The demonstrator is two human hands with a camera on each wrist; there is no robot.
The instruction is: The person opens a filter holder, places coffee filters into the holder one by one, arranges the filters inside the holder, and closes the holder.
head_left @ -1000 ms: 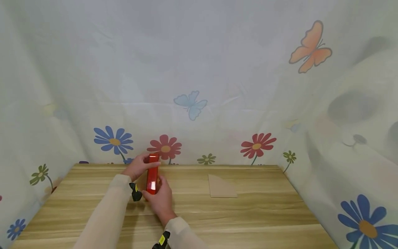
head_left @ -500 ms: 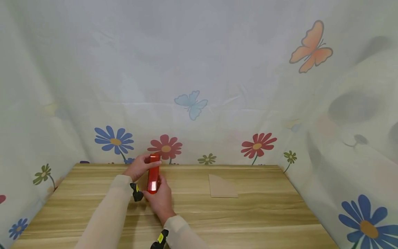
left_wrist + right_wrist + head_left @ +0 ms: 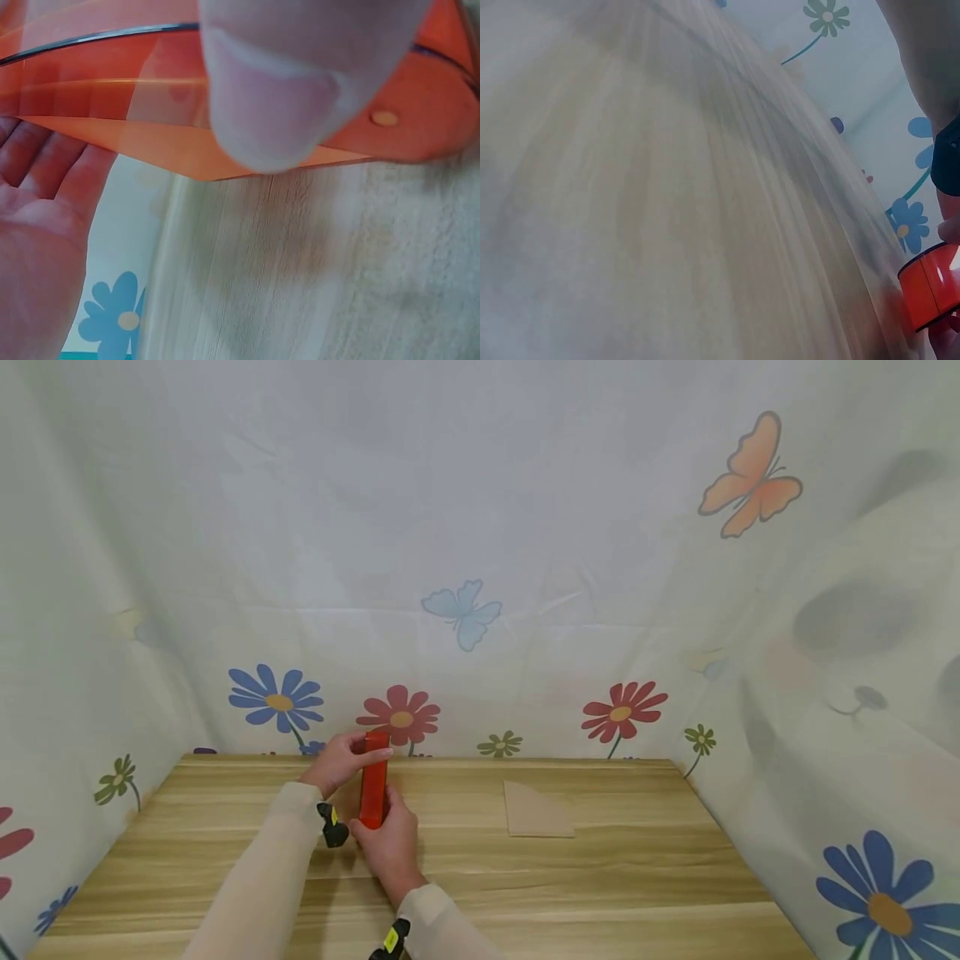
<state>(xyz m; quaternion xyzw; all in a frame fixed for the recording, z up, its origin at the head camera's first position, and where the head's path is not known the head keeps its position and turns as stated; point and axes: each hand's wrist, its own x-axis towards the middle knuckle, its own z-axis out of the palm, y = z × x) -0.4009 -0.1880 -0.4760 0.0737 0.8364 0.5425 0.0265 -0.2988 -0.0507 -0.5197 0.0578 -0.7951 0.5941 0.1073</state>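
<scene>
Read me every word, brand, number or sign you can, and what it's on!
None can be read.
Left yellow patch on a black wrist camera: too small to read.
Right yellow patch on the other wrist camera: too small to read.
Long red object: no writing visible.
Tan quarter-circle piece: no writing visible.
Backdrop cloth: just pictures, no words.

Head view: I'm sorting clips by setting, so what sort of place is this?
Likely a staged recording corner: floral sheeting hangs behind and beside a wood-grain table, plus black wrist-worn devices.
</scene>
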